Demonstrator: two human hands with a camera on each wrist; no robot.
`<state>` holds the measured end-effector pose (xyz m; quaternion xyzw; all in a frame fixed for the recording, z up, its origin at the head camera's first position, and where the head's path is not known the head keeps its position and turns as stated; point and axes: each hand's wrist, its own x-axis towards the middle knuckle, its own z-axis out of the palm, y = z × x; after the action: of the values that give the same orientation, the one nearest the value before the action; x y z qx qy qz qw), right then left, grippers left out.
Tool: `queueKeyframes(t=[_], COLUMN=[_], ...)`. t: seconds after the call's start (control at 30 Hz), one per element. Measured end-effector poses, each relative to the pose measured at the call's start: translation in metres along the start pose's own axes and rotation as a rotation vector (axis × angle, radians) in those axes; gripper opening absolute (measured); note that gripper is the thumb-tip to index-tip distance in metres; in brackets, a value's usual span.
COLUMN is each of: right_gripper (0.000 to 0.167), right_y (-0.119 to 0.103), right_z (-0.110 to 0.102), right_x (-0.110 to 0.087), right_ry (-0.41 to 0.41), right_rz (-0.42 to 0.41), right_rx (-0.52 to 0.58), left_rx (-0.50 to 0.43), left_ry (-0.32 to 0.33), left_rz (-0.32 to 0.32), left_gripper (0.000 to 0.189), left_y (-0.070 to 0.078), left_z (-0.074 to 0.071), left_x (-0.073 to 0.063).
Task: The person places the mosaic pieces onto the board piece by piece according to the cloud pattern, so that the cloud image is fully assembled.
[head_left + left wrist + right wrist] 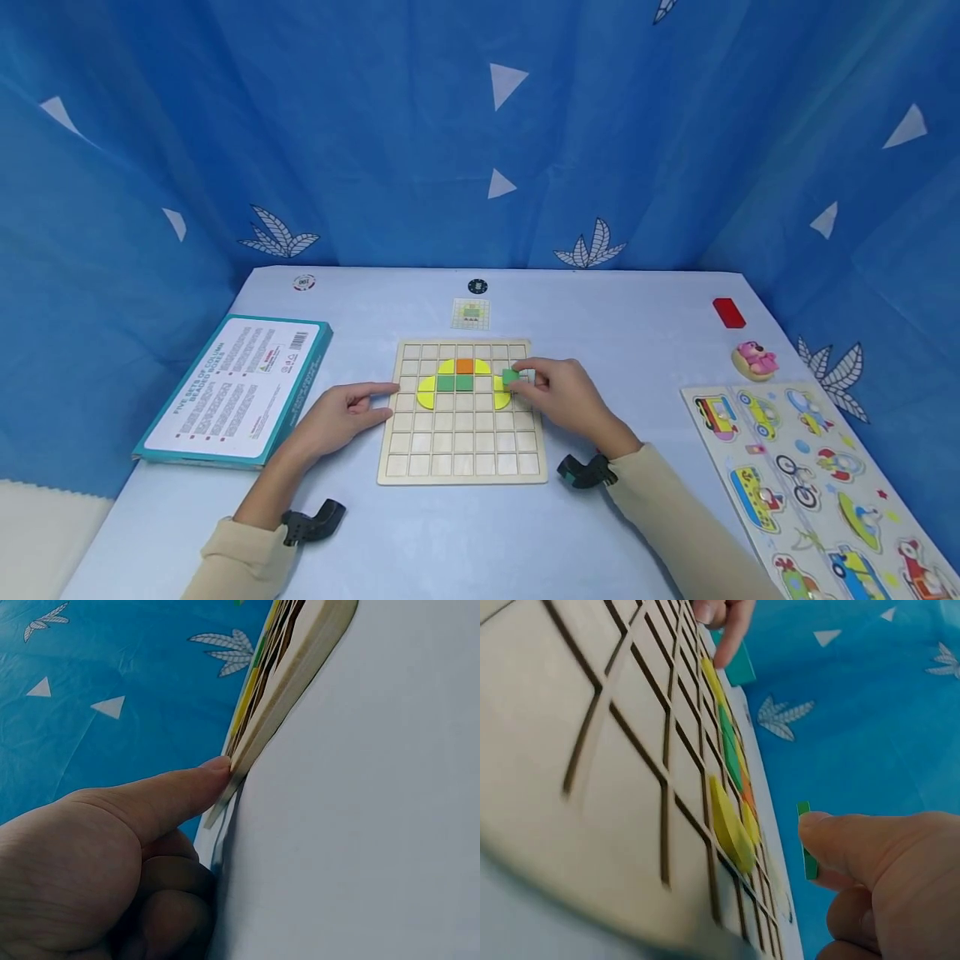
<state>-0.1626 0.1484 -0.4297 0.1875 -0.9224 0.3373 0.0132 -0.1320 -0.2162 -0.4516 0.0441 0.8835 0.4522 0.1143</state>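
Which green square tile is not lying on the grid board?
The green square tile pinched by the right hand; the other two green tiles lie side by side on the grid board.

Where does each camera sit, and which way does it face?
Head: on the head, facing forward and down at the grid board; left hand, right hand and sleeves show.
Left wrist: on that wrist, facing the board's edge; only the left hand shows.
Right wrist: on that wrist, facing across the board; right hand and left fingers show.
Head and right wrist share the green tile.
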Motion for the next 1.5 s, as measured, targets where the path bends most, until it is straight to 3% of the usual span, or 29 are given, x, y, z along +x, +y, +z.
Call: queueKeyframes(t=[0.17,0.43,1.03,1.5], right_gripper=[0.029,0.029,0.03,0.022], right_y=[-0.012,-0.012,-0.013,-0.012], right_z=[0.02,0.037,0.043,0.039], right_x=[0.013,0.019,0.019,0.018], right_ry=[-0.056,-0.05,-0.021,-0.029], right_rz=[-0.001,0.022,0.002,0.005], right_rx=[0.008,-0.028,-0.086,-0.003], left_rx=[-0.007,0.005,0.006,0.007], left_ry=[-0.005,-0.012,-0.004,-0.007], left_rz=[0.011,0.008,-0.005,0.007], left_gripper=[0.041,0.041,0.041,0.041], left_y=[-0.001,0.0,-0.001,-0.001], left_z=[0.0,0.001,0.0,-0.001], left_x=[0.0,0.0,0.001,0.001])
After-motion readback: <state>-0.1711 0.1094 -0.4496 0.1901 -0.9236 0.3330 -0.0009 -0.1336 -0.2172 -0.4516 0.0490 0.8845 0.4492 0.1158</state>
